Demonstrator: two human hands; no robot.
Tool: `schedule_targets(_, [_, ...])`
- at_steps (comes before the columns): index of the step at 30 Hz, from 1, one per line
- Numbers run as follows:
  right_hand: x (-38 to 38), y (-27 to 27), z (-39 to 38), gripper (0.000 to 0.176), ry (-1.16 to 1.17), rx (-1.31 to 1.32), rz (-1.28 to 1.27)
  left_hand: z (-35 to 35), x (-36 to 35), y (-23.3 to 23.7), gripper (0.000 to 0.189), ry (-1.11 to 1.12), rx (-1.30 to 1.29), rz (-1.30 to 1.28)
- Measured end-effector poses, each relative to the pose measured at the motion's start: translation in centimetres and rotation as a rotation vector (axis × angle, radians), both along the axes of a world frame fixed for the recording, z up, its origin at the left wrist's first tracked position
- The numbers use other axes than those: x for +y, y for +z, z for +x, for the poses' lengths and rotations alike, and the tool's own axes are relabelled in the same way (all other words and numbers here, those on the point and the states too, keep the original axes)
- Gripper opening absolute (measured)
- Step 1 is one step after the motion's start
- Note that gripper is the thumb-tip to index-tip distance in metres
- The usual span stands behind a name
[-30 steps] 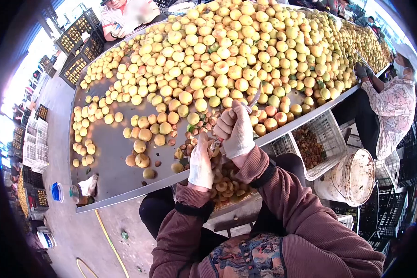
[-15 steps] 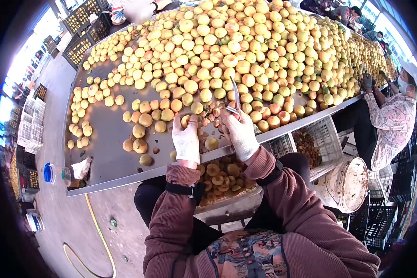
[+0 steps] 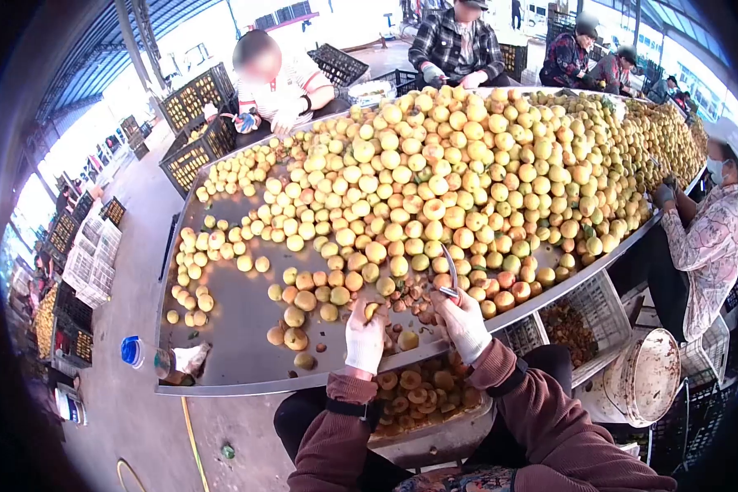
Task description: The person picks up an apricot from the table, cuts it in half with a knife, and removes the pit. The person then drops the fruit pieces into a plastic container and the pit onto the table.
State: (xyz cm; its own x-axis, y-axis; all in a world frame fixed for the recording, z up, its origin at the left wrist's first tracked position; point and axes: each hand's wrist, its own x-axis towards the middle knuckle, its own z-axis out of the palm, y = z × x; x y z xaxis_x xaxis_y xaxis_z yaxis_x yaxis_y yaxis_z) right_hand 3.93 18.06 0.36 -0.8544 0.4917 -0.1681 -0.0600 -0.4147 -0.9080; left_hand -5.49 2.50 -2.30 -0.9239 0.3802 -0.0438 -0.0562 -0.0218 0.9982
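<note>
My left hand [image 3: 364, 338], in a white glove, is closed around a yellow peach [image 3: 371, 311], partly hidden by the fingers. To its right my gloved right hand [image 3: 462, 326] grips a curved knife [image 3: 450, 264], with the blade pointing up and away. Both hands are at the near edge of a metal table [image 3: 221, 312]. Reddish-brown pits and scraps [image 3: 410, 299] lie just beyond and between them. A large heap of whole yellow peaches [image 3: 435, 172] covers much of the table. Below the edge, between my knees, a bin holds cut peach halves [image 3: 422, 389].
A crate of scraps [image 3: 570, 332] and a stained white bucket [image 3: 644, 377] are on the right, near a seated co-worker [image 3: 709, 230]. Other people sit across the table. A blue-lidded container [image 3: 133, 351] stands at the left corner. Black crates [image 3: 197, 148] are stacked far left.
The view has tilted up, so the table and hands appear lower and farther right, and people across the table have come into view. Both hands keep their holds.
</note>
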Motion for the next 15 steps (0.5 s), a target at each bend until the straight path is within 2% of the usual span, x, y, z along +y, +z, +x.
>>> schedule_targets(1, [-0.2, 1.5, 0.6, 0.007, 0.008, -0.010, -0.010, 0.0, -0.3, -1.0, 0.007, -0.041, 0.152, -0.037])
schedule_targets(2, [0.0, 1.5, 0.8, 0.008, 0.018, -0.024, 0.008, 1.5, -0.7, 2.0, 0.009, -0.115, 0.187, -0.185])
schedule_targets(4, [0.2, 1.2, 1.0, 0.011, 0.027, -0.030, 0.027, 2.7, -1.3, 2.2, 0.016, -0.202, 0.558, -0.306])
schedule_targets(7, [0.4, 0.9, 1.1, 0.015, 0.027, -0.049, 0.047, 4.4, -1.8, 3.7, 0.027, -0.619, 0.665, -0.314])
schedule_targets(8, [0.3, 1.1, 1.2, 0.016, 0.028, -0.067, 0.053, 4.5, -1.7, 3.8, 0.036, -0.581, 0.834, -0.356])
schedule_targets(10, [0.2, 1.1, 1.2, 0.016, 0.039, -0.073, 0.063, 4.4, -1.7, 3.7, 0.041, -0.365, 0.992, -0.591])
schedule_targets(12, [0.0, 0.1, 1.1, 0.017, 0.060, -0.051, 0.186, 2.9, -1.4, 1.4, 0.046, -0.296, 0.888, -0.856])
schedule_targets(13, [-0.3, 0.9, 1.3, 0.018, 0.096, -0.045, 0.122, 2.3, -1.1, 1.1, 0.048, -0.305, 0.844, -1.001])
schedule_targets(14, [-0.4, 0.9, 1.1, 0.018, 0.097, -0.039, 0.126, 2.1, -0.8, 0.9, 0.048, -0.299, 0.849, -0.999])
schedule_targets(15, [-0.6, 0.7, 1.2, 0.020, 0.117, -0.010, 0.116, 1.9, -0.4, 0.8, 0.050, -0.342, 0.698, -1.054])
